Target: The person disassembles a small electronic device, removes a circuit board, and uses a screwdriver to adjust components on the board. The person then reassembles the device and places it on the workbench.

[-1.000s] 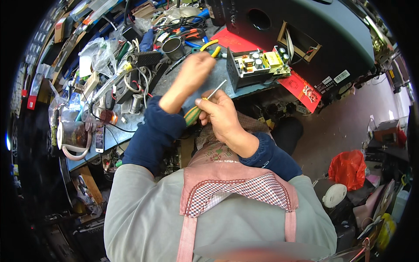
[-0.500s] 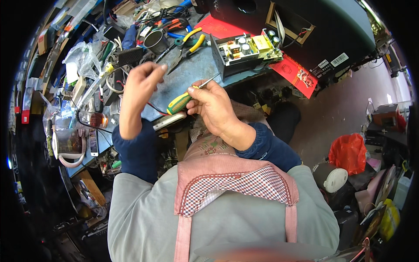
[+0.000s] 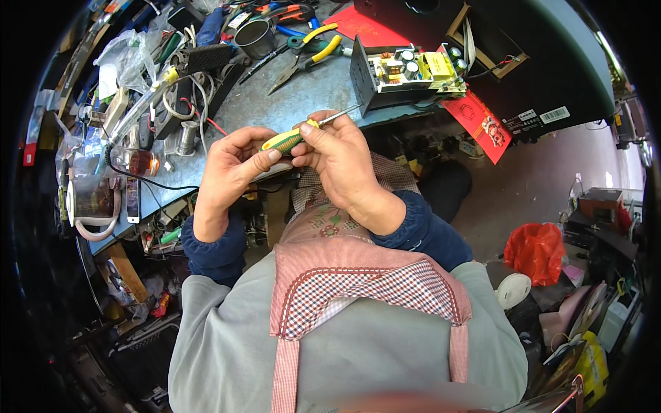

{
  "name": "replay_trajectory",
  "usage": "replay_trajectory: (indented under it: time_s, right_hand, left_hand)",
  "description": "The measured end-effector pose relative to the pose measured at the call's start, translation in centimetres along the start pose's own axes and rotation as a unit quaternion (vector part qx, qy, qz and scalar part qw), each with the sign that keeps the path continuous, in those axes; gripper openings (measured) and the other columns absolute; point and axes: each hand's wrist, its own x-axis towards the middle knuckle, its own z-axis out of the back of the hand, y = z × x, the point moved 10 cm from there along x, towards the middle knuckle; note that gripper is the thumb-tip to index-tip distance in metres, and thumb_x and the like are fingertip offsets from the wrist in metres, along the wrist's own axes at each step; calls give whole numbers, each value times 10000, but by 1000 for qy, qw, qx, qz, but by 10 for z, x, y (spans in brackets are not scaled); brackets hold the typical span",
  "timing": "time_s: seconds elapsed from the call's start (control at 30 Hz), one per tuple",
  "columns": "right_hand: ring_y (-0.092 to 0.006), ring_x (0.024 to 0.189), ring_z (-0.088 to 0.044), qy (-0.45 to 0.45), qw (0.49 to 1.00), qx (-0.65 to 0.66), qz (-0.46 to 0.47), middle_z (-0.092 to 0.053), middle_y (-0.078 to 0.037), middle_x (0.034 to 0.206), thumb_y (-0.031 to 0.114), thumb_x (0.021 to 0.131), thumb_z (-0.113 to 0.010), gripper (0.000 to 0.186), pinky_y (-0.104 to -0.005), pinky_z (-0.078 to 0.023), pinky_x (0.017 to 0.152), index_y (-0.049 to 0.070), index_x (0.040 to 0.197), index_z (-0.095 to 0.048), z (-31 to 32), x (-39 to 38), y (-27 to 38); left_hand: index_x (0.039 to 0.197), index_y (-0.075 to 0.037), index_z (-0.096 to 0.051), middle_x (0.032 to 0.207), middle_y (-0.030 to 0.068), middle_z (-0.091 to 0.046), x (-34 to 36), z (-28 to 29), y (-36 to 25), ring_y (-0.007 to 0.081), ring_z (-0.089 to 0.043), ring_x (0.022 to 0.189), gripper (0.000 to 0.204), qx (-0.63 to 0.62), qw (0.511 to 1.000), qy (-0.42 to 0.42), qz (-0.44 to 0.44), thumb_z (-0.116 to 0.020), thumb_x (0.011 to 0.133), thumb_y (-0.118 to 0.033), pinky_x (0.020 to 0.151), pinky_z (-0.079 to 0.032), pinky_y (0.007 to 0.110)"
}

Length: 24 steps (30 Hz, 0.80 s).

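A screwdriver (image 3: 286,140) with a yellow and green handle lies across both hands above my lap, its thin metal shaft pointing to the upper right. My right hand (image 3: 339,155) grips it where the handle meets the shaft, thumb on top. At the butt of the handle, my left hand (image 3: 234,165) has closed its thumb and fingers; part of this grip is hidden. Just beyond the shaft's tip stands an open circuit board module (image 3: 406,74) in a dark metal bracket, near the bench edge. Yellow-handled pliers (image 3: 306,58) rest on the bench behind my hands.
The blue-grey bench (image 3: 275,103) carries a metal cup (image 3: 255,40), tangled cables and tools at left. A large black cabinet (image 3: 544,48) with a rectangular opening stands at right, a red card (image 3: 477,126) beside it. A red bag (image 3: 534,253) sits on the cluttered floor at right.
My left hand has come down and right from above the bench to the screwdriver handle. The right hand keeps its hold on the screwdriver. The view has shifted slightly.
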Motion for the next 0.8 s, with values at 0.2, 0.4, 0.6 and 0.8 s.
replay_trajectory:
  time_s: [0.2,0.4,0.6,0.8]
  right_hand:
    - [-188,882,-728,6,1000,-4,5,-705,-133,1128,83,1068,-681,246,-340,-635,772,35,1263,-538,-1,0,1]
    - [-186,886,-730,14,1000,-8,15,-700,-136,1142,81,1068,-680,257,-339,-638,779,31,1272,-532,-2,1,3]
    - [-188,889,-731,16,1000,-1,9,-697,-136,1138,79,1068,-679,256,-339,-640,781,33,1273,-531,-2,2,2]
    - [-195,896,-732,11,1000,-2,4,-699,-141,1140,75,1070,-670,261,-341,-639,783,33,1283,-525,0,3,0]
  left_hand:
    - [1249,35,-720,1016,29,-770,1,2,2,70,-678,871,301,-4,1000,-9,0,-812,997,-102,761,-532,234]
    - [1248,34,-720,1018,37,-775,2,2,1,81,-693,881,299,-7,1000,-13,-2,-809,1001,-108,776,-545,240]
    - [1248,33,-717,1023,47,-779,4,4,3,91,-706,899,302,-5,1000,-13,-3,-809,1003,-117,788,-557,247]
    - [1250,40,-713,1052,59,-781,4,2,0,101,-719,939,309,-5,1000,-7,1,-811,999,-112,831,-571,253]
